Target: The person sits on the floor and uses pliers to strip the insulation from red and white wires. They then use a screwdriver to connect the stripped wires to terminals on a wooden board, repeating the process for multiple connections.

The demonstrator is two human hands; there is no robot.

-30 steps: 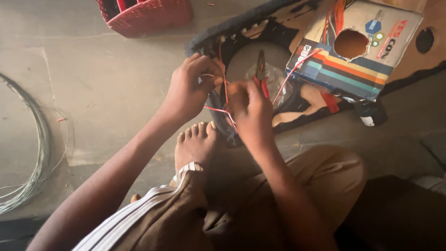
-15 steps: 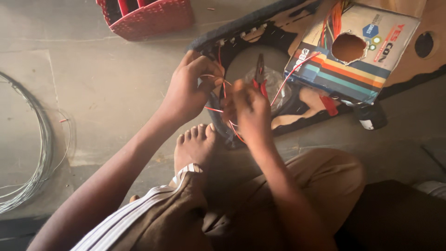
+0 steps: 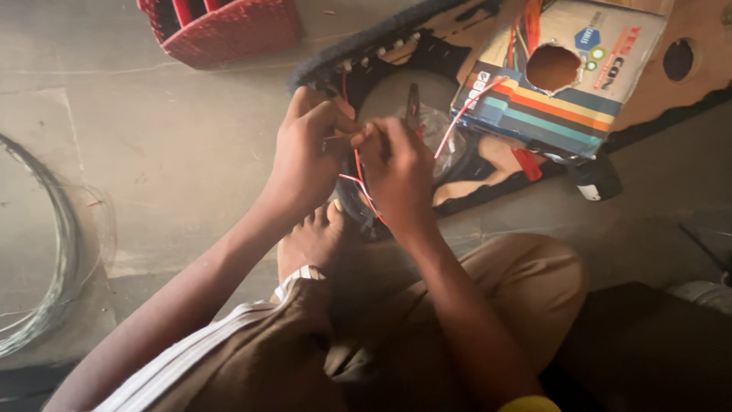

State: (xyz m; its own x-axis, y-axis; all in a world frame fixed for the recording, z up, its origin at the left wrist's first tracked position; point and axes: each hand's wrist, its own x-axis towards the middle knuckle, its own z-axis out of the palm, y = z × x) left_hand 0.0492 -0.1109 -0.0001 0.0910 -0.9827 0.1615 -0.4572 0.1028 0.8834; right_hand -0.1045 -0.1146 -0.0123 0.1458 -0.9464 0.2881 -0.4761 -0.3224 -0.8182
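- The concrete floor [image 3: 152, 152] fills most of the view; the person sits on it with knees bent, one bare foot [image 3: 313, 240] tucked just under the hands.
- A dark flat panel [image 3: 450, 53] with round cut-outs lies on the floor ahead of the hands, slanting up toward the right of the view.
- A printed cardboard box [image 3: 564, 84] with coloured stripes and a round hole rests on that panel, to the right of the hands.
- A red woven basket [image 3: 229, 30] stands at the top left, well apart from the work.
- A coil of grey wire [image 3: 53, 252] curves along the left edge of the floor, also well apart.
- The left hand [image 3: 309, 156] is closed, its fingers pinched narrow on the upper end of the thin wires; thumb and forefinger meet the right hand's tips.
- The right hand [image 3: 396, 175] is likewise closed, fingers pinched on the same strands, touching the left hand at the fingertips.
- Pliers [image 3: 413, 107] with red grips stand just behind the right hand, nearer to it than to the left; whether the hand touches them cannot be told.
- The thin red and white wires [image 3: 358, 179] sit between the two hands. Their long axis runs from the pinch downward toward the person's lap, and one strand [image 3: 465, 114] leads up and right to the box. Both hands are equally close, meeting right on the wires.
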